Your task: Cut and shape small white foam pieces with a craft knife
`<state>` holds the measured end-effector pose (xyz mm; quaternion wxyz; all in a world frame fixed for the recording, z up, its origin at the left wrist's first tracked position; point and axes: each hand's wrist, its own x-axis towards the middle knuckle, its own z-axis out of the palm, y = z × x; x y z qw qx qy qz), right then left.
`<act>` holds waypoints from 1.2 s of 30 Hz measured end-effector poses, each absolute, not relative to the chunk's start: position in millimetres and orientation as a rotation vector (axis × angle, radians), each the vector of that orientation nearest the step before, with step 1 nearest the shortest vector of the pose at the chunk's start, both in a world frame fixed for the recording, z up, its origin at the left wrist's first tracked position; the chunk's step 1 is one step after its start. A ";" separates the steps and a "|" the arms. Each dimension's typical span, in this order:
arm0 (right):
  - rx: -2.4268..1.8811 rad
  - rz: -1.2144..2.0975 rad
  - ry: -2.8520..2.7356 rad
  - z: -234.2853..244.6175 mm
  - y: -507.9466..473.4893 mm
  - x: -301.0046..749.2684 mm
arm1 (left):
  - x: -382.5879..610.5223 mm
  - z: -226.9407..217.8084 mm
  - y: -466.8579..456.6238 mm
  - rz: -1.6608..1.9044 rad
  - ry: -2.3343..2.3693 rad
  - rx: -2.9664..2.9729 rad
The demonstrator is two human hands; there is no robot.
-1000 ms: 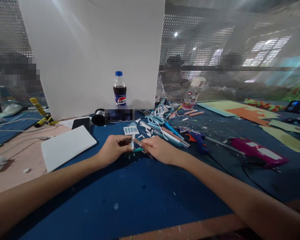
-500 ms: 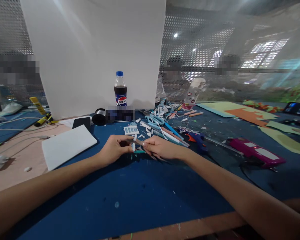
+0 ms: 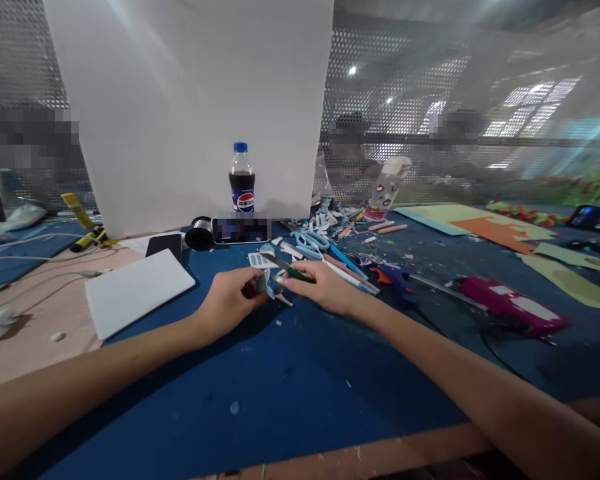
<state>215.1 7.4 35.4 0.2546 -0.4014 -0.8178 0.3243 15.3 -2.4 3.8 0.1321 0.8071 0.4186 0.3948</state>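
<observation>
My left hand (image 3: 230, 297) is closed, its fingertips pinching a small pale-blue and white piece (image 3: 267, 285) that looks like cut foam or card. My right hand (image 3: 325, 287) grips a craft knife (image 3: 280, 263) with a dark green handle, its blade pointing up and left over the held piece. A small whitish scrap (image 3: 284, 300) shows below the right fingertips. Just beyond the hands lies a white card with pale-blue squares (image 3: 258, 261). Light-blue scissors (image 3: 310, 241) rest behind my right hand, beside several pens.
A cola bottle (image 3: 241, 183) stands behind a propped phone (image 3: 241, 231). White board (image 3: 140, 293) lies left. To the right are a blue glue gun (image 3: 399, 283), a magenta device (image 3: 515, 305) and coloured sheets (image 3: 495, 233). Scraps (image 3: 330, 218) are heaped at the back.
The knife has turned in my right hand: its blade now points up-left and the green handle shows. My hands have moved slightly, and the held piece is more visible.
</observation>
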 end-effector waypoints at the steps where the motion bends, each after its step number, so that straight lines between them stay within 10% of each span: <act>1: -1.092 0.879 -2.225 35.2 5.8 213.5 | 15.8 3.5 -2.6 1.168 1.226 2.356; 36: -1.256 0.571 -2.312 30.3 -9.3 203.3 | 14.3 3.0 19.1 0.931 1.107 1.569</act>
